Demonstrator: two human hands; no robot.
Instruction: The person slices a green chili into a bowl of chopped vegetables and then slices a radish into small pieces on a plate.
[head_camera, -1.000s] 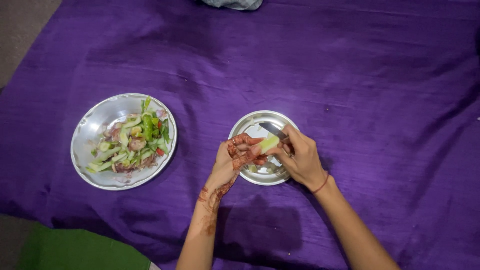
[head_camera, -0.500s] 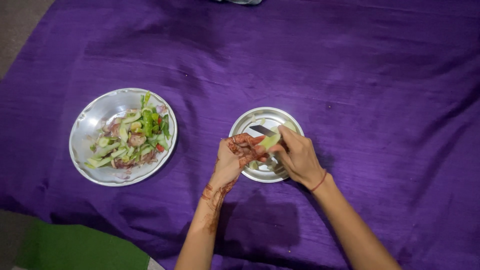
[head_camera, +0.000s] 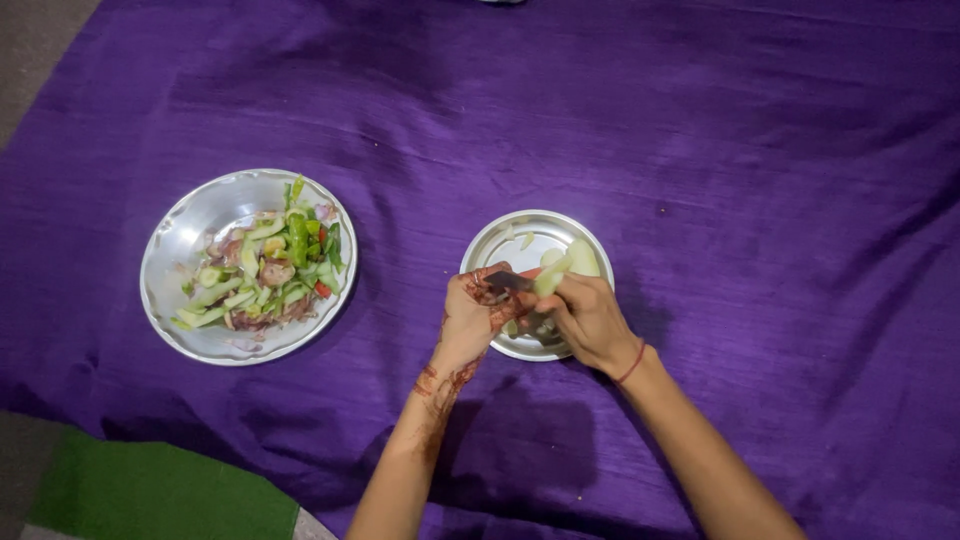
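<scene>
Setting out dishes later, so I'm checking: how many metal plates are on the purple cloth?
2. A large plate of chopped vegetables lies at left; a small plate sits mid-cloth under both hands.

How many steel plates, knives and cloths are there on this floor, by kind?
Steel plates: 2, the large plate of cut vegetables and the small plate under the hands.
Knives: 1, the knife.
Cloths: 2, the purple cloth and the green cloth.
Total: 5.

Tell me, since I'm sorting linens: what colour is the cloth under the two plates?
Plain deep purple cloth, creased, no pattern; the head view shows it.
</scene>
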